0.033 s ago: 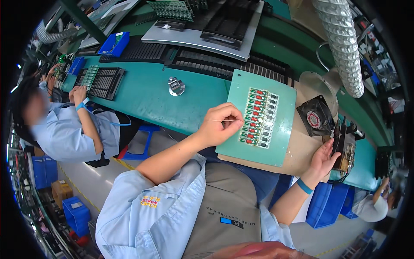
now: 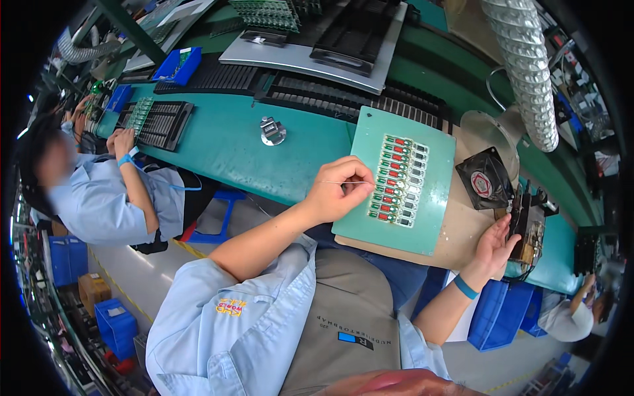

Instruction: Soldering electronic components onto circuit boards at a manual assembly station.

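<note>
My left hand [image 2: 341, 189] is closed in a pinch on a thin, pale wire [image 2: 340, 182], which looks like solder wire. It hovers at the left edge of a light green board [image 2: 436, 165]. On that board lies a panel of small circuit boards [image 2: 400, 179] with red and black parts; the wire's tip comes close to its left side. My right hand [image 2: 494, 243], a blue band at its wrist, is palm up with the fingers apart and nothing visible in it. Its fingertips are near the lower corner of a black square fan [image 2: 485, 177] and the dark equipment [image 2: 526, 228] beside it.
Under the green board lies brown cardboard [image 2: 462, 231]. A ribbed metal duct [image 2: 522, 72] hangs at the upper right. A small metal holder [image 2: 271, 131] stands on the green bench [image 2: 224, 145]. At left, a co-worker [image 2: 105, 191] handles boards over a black rack [image 2: 168, 125].
The view has shifted very slightly. Slightly more of the wire shows past my left fingertips, toward the circuit boards. My right hand stays where it was.
</note>
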Available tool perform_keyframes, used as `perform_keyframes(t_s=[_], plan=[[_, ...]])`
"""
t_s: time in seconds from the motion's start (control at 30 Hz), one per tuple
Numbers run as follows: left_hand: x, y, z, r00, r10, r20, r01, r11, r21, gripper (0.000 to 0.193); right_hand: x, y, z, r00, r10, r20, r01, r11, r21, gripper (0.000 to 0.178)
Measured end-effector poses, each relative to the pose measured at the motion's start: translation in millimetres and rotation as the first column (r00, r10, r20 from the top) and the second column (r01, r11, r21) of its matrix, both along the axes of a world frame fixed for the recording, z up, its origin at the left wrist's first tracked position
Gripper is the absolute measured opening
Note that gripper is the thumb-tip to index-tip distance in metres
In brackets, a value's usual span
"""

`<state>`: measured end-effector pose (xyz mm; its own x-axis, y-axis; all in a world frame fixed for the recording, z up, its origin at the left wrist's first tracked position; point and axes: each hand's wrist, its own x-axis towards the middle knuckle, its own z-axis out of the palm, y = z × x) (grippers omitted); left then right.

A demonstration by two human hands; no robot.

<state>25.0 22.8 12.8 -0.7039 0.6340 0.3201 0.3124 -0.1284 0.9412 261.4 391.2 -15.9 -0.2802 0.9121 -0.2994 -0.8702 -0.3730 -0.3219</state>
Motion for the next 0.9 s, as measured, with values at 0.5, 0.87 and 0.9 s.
perform_keyframes(t_s=[0.5, 0.87, 0.9], plan=[[29.1, 0.0, 42.5, 0.968, -0.191, 0.166, 0.176, 0.979, 0.1, 0.008, -30.1, -198.2, 65.0, 0.714, -0.021, 0.7, -0.594, 0.511, 0.622, 0.023], [50.2, -8.9, 20.6, 0.945, -0.328, 0.012, 0.295, 0.865, 0.407, 0.027, -39.0, -239.1, 53.8, 0.547, -0.242, 0.802, -0.826, -0.001, 0.563, 0.017], [47.8, -9.4, 15.5, 0.918, -0.362, 0.161, 0.244, 0.837, 0.489, 0.038, -39.6, -238.3, 53.6, 0.547, -0.239, 0.802, -0.828, -0.01, 0.561, 0.017]])
